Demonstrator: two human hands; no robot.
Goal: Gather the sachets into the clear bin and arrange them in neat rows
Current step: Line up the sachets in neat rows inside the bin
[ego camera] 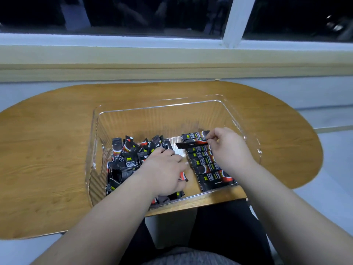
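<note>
Sachets: all those in view lie inside the clear bin, which stands on the wooden table.
Loose pile: a jumble of black sachets filling the bin's 9 o'clock half, pointing every way.
Neat row: sachets laid flat side by side in the 3 o'clock half, running from 6 towards 12 o'clock, each with its long axis 9 to 3.
Held sachet: raised just above the row near its far end, long axis 9 to 3 and so parallel to its neighbours. It extends towards 9 o'clock from the fingers that hold it.
Right hand: pinches the held sachet by its 3 o'clock end between thumb and fingertips. It is the nearer hand to the row.
Left hand: palm down on the pile's inner edge, fingers reaching towards 12 o'clock. Whether they grip a sachet cannot be told.
Step in hand: probably placing one more sachet into the row.
Coming move: likely a short lowering only, since the axis already matches. The gap between the far pair and the nearer sachets looks the probable slot.
</note>
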